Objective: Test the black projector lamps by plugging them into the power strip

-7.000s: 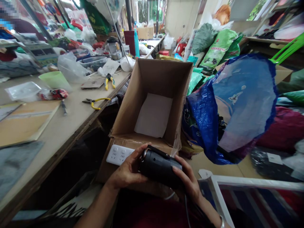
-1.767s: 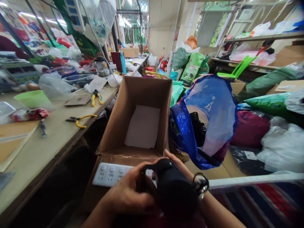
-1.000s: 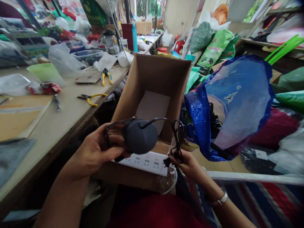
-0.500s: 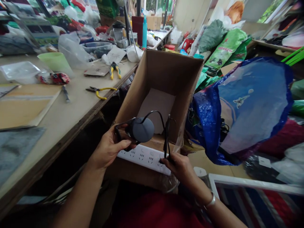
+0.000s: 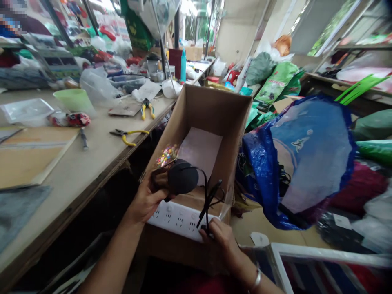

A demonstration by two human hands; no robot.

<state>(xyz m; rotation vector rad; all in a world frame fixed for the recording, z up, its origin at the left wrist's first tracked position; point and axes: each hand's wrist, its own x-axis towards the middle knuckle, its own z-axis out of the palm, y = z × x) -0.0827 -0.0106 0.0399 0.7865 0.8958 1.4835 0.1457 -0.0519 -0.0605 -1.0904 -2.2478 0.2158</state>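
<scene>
My left hand (image 5: 147, 200) is closed around a small black lamp (image 5: 183, 176) with a round dark back and a bracket. Bright multicoloured light spots (image 5: 167, 155) show on the left inner wall of the open cardboard box (image 5: 214, 104) just beyond it. A black cable (image 5: 206, 179) runs from the lamp toward my right hand (image 5: 222, 241), its slack bunched in a loop. My right fingers pinch the cable's end at the right part of a white power strip (image 5: 174, 222). Those fingers hide the plug itself. The strip lies across the box's near side.
On the workbench (image 5: 101, 163) at left lie yellow-handled pliers (image 5: 128, 135), a second pair (image 5: 147, 109), a screw-like metal piece (image 5: 83, 139) and a green cup (image 5: 74, 101). A large blue bag (image 5: 260, 171) stands right of the box. A white frame (image 5: 321, 255) is at lower right.
Coloured light spots have appeared on the box's left inner wall. The view has tilted up. My right hand has shifted slightly left along the power strip; the left still holds the lamp.
</scene>
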